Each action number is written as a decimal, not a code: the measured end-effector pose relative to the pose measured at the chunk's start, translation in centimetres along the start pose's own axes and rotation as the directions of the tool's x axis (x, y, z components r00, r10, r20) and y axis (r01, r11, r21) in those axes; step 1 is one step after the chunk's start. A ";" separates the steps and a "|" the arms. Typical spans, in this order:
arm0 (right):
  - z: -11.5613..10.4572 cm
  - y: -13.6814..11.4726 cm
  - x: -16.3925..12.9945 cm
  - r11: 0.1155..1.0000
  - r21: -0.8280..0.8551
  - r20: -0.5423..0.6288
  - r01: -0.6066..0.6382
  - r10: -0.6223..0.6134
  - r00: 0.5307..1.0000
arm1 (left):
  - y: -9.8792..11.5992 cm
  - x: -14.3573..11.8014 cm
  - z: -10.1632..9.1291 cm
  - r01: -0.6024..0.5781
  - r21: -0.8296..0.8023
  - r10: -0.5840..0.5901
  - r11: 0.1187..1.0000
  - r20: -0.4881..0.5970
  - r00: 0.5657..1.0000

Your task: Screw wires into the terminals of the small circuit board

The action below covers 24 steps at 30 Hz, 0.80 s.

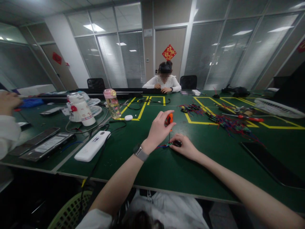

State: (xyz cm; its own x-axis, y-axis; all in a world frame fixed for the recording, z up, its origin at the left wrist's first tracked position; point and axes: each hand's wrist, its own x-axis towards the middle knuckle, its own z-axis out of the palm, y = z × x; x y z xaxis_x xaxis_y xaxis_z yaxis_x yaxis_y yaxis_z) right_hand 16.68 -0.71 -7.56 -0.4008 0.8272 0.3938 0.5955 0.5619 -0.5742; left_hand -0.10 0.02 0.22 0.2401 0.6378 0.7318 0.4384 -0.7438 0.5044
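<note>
Left hand (159, 127) closed on orange screwdriver (169, 119), held upright over small wired part (169, 145). Right hand (184, 147) pinned that part to green surface (147, 159), steadying it. Wire pile (228, 124) at two o'clock.

We counted 2 of our own hands — left (159, 127), right (184, 147). 1 orange-handled screwdriver (169, 119), 1 small wired part (172, 144). 2 bottles approx. — pink-lidded one (111, 103), white one (79, 109). 1 white power bank (92, 145), 2 phones left (45, 144), 1 dark tablet right (271, 163), 2 wire piles (228, 124). 1 person opposite (164, 82).
</note>
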 end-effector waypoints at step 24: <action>0.2 0.2 0.1 1.000 -0.015 -0.005 0.005 -0.005 1.000 | 0.6 -0.5 0.5 0.038 -0.302 0.061 0.952 0.310 0.949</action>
State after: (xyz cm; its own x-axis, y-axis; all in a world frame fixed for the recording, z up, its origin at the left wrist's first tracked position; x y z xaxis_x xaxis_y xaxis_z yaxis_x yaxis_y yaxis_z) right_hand 16.62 -0.52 -7.71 -0.4005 0.8244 0.4000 0.6038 0.5657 -0.5616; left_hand 0.54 -0.63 -0.05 0.5233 0.6217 0.5827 0.1648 -0.7448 0.6466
